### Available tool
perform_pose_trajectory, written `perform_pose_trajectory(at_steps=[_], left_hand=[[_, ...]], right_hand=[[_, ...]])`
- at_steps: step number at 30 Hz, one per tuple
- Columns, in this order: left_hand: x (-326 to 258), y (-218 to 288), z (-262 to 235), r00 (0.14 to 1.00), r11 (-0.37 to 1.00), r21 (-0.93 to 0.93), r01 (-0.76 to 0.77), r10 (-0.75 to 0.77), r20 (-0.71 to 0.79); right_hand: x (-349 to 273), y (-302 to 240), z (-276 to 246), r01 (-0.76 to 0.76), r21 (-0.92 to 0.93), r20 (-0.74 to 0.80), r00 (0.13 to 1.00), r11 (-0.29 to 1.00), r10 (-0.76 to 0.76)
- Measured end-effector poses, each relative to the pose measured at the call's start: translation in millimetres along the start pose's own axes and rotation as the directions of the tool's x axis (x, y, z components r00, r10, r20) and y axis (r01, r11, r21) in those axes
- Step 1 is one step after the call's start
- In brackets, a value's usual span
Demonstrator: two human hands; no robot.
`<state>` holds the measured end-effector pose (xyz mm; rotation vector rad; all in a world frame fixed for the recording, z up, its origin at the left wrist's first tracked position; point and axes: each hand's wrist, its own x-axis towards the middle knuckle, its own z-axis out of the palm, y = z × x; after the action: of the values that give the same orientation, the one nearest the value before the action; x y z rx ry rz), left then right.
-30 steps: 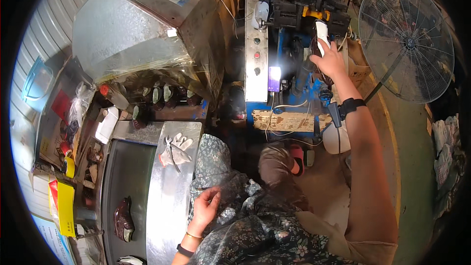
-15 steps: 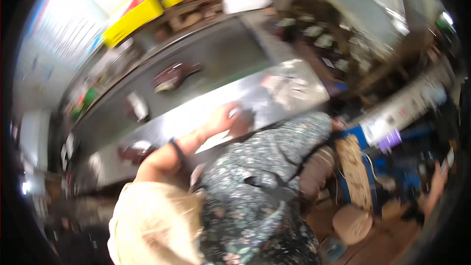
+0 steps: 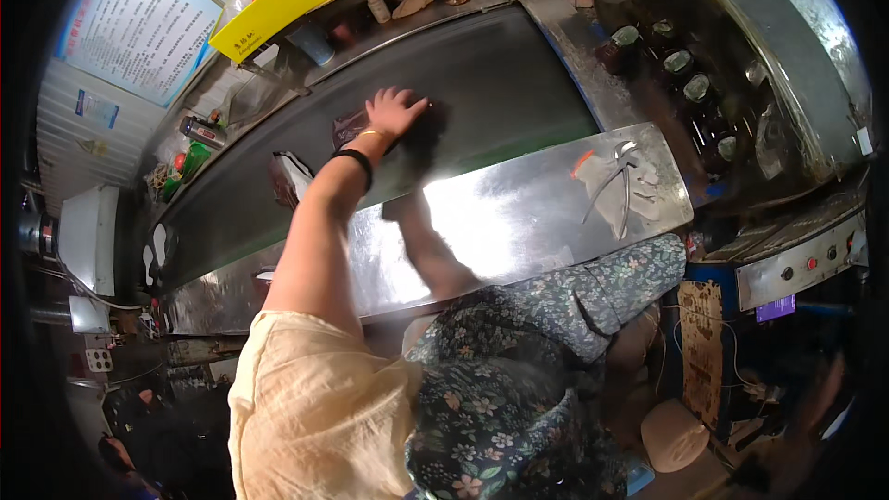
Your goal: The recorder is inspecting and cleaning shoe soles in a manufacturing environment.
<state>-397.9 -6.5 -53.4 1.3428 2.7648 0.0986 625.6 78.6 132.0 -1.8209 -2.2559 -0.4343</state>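
We judge we are reaching for the maroon shoe (image 3: pixel 346 129) on the dark belt (image 3: pixel 491 83), left hand (image 3: pixel 394 113) loosely spread beside it, right hand (image 3: pixel 831 380) too dim to tell; gripping calls for closing around it.

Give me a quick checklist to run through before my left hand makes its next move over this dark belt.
1. Left hand unburdened: ok, fingers spread, nothing visibly gripped.
2. Dark red shoe within reach: ok, right by the hand on the dark belt.
3. Firm contact with that shoe: cannot tell, the hand and wrist hide part of it.
4. Left hand gloved: not ok, it is bare; a pale work glove lies on the metal ledge.
5. Wrist free of accessories: not ok, a gold bangle and a black band are on it.
6. Pliers off the belt: ok, lying on the glove.
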Motion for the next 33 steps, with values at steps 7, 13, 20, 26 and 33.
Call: perform_pose_trajectory(at_steps=[7,13,20,26,33], left_hand=[[-72.1,-15.0,26.5,0.727,0.832,-0.088,-0.547,0.421,-0.543],[-86.6,-7.5,18.8,0.960,0.837,-0.474,0.275,-0.265,0.088],[-207.6,88.2,-46.4,0.875,-0.089,-0.958,0.272,0.437,0.208],[-301.0,185.5,-75.3,0.585,0.038,-0.998,0.044,0.809,0.056],[-374.1,275.6,-84.3,0.518,-0.070,-0.982,-0.175,0.842,-0.152]], right_hand=[[-197.2,-265.4,151.5,-0.503,0.583,0.492,0.843,0.638,0.215],[-162.1,-304.4,113.6,-0.501,0.637,0.596,0.802,0.586,0.038],[-2.7,-441.7,59.2,-0.179,0.963,0.212,0.964,0.200,-0.158],[2.8,-479.8,-15.8,0.206,0.881,-0.306,0.935,0.426,0.179],[-133.9,-431.9,-68.1,0.508,0.590,-0.312,0.860,0.627,-0.403]])
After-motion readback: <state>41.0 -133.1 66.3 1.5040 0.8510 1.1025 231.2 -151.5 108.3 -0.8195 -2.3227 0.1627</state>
